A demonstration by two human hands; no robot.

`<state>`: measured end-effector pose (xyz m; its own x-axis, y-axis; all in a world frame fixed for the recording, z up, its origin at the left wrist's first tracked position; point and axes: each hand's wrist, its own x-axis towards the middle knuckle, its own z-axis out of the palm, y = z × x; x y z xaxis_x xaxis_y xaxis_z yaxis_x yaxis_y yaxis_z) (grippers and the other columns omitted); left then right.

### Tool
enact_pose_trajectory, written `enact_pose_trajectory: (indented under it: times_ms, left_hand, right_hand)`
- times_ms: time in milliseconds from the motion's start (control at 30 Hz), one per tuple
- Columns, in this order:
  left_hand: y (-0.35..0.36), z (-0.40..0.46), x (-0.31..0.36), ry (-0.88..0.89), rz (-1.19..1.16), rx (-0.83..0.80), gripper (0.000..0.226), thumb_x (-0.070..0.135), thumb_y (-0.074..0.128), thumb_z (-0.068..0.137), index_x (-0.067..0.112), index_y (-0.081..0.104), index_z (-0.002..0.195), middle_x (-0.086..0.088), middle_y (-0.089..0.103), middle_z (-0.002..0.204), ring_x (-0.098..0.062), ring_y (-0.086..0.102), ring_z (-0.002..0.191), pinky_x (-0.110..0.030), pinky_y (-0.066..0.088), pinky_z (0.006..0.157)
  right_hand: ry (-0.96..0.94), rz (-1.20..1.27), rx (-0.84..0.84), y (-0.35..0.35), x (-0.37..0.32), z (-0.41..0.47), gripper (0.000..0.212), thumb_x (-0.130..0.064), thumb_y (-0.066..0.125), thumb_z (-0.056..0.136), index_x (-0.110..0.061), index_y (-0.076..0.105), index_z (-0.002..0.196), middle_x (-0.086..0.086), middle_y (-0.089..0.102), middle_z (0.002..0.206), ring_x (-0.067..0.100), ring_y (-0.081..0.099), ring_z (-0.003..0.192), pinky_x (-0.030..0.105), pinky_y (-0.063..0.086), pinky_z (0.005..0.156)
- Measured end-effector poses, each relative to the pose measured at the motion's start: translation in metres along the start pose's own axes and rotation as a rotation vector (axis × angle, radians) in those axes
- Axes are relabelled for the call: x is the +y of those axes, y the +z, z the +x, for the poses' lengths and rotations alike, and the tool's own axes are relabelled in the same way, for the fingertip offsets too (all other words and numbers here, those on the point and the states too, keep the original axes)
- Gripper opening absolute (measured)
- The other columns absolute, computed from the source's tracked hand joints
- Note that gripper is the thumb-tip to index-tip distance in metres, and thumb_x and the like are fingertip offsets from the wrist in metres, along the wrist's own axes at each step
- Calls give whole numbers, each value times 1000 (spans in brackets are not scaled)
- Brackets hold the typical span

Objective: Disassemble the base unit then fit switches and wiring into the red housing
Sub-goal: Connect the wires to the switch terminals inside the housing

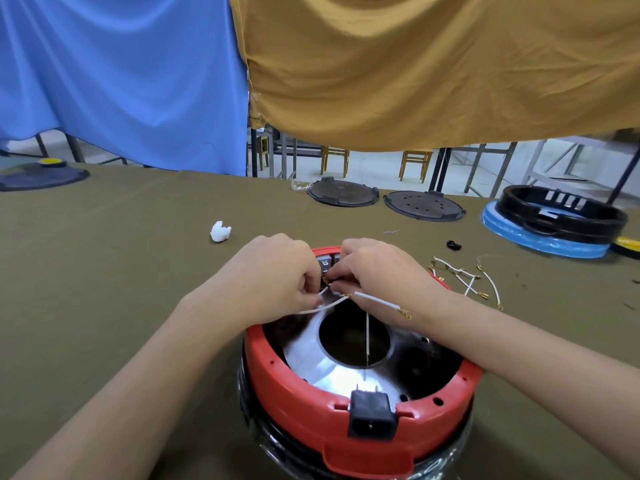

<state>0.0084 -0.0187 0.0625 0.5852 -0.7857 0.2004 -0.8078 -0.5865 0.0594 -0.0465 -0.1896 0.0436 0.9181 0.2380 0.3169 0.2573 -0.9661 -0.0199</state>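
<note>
Olive cloth covers the table (104,258), and near its front edge sits the red housing (311,410), open side up, a black power socket (372,415) in its near wall. Over the far rim, by the grey switches (325,262), the left hand (277,271) and right hand (377,268) meet, fingers curled and pinching white wires (375,299) with brass terminals. Loose spare wires (464,278) lie just right. Beyond rest two dark round plates (424,205) and a black ring (561,216).
</note>
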Motion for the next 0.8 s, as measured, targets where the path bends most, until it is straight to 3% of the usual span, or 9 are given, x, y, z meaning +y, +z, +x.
enact_pose_trajectory:
  times_ms: [367,500,667,800]
  left_hand:
    - [3,2,-2,3,8,5,21,39,66,88,29,65,70,14,46,51,-4,43,55,-28,41,66]
    - [5,3,-2,-9,-15,21,29,38,67,88,29,56,63,15,47,52,-6,45,58,-27,37,63]
    - [8,5,-7,-23,-48,66,37,37,70,85,31,48,55,14,50,57,-10,47,69,-29,46,67]
    - [12,6,-10,-1,-74,137,25,41,74,80,31,53,74,12,44,80,-11,41,83,-28,40,69]
  right_hand:
    - [25,-9,-24,-1,-1,1,20,-34,57,96,-30,72,109,-7,46,90,17,50,96,38,48,73]
    - [45,9,-18,-3,-3,0,19,-33,59,95,-26,73,106,-4,51,93,18,51,96,39,48,75]
    - [51,-12,38,-2,-4,-1,19,-36,63,93,-20,71,99,-1,51,97,14,39,94,37,45,80]
    - [63,-21,26,-4,-5,1,19,-37,65,91,-19,72,94,-3,42,90,11,27,88,34,42,77]
